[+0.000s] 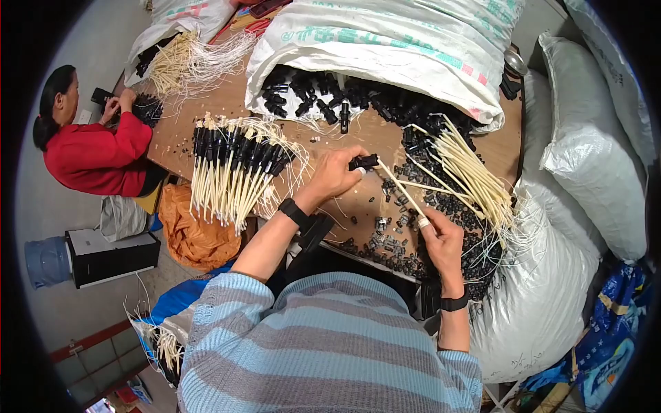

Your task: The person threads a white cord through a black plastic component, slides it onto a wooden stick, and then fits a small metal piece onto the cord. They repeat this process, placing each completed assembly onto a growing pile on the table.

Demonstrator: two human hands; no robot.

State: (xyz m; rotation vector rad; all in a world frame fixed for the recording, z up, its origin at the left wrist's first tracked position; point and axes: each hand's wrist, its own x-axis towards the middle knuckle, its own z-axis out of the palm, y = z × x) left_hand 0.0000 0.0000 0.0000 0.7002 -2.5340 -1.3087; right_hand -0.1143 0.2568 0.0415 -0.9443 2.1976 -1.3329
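Observation:
My left hand (337, 172) is closed on a black plastic fitting (363, 162) over the middle of the table. In my right hand (443, 241), finger and thumb pinch the lower end of a cream sleeved rod (401, 187). The rod's upper end meets or nearly meets the fitting; the exact contact is too small to tell. Right of it lies a loose bundle of similar cream rods (468, 172) with thin white wires. On the left, finished-looking pieces, black fittings with cream rods (231, 172), lie side by side in a row.
A white woven sack (385, 41) spills black fittings (303, 96) at the back. Small black and clear parts (392, 241) cover the table before me. Full white sacks (592, 158) crowd the right side. A person in red (96, 151) works at the far left, near an orange bag (193, 227).

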